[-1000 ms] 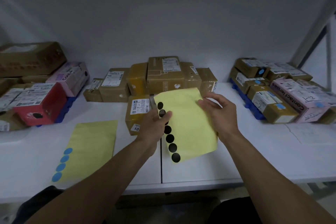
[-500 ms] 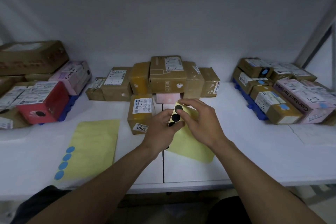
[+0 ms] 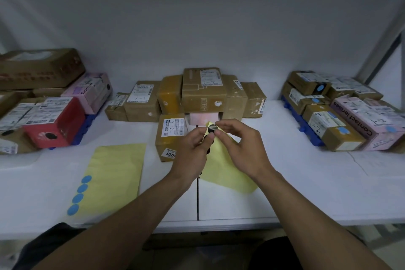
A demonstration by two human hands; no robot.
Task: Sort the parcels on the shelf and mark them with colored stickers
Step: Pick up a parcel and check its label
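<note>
While the smooth white shelf (image 3: 285, 182) runs under a plain grey wall (image 3: 197, 17), my left hand (image 3: 192, 149) grips a curled yellow backing sheet (image 3: 225, 173) and my right hand (image 3: 238, 147) pinches its glossy round black sticker (image 3: 211, 128), just on the near side of the taped brown cardboard parcels (image 3: 203, 92) mid-shelf.

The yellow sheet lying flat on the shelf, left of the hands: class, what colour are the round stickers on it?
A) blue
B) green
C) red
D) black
A: four blue stickers lie in a row near the lower left edge of the flat yellow sheet; the black sticker is on the other sheet, which the left hand and right hand hold.
</note>
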